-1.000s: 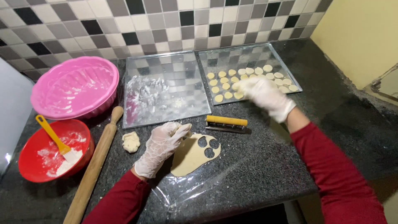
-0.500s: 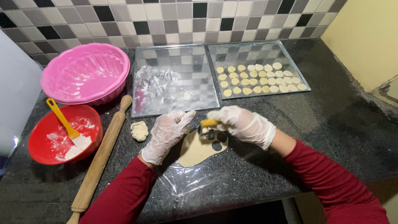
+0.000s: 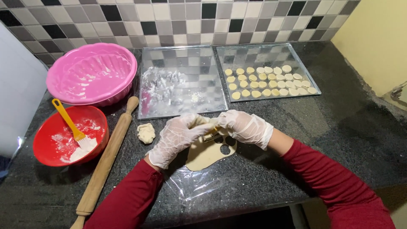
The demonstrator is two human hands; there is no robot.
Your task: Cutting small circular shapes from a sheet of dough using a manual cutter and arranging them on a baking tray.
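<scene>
Both gloved hands, left (image 3: 180,135) and right (image 3: 243,127), close together on a cutter over the dough (image 3: 207,152) near centre. Three rows of rounds fill the far right tray (image 3: 305,70); the middle tray (image 3: 182,59) holds none.

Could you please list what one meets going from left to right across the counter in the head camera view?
red bowl with a yellow brush → wooden rolling pin → small dough lump → left hand → right hand → tray of dough rounds.
</scene>
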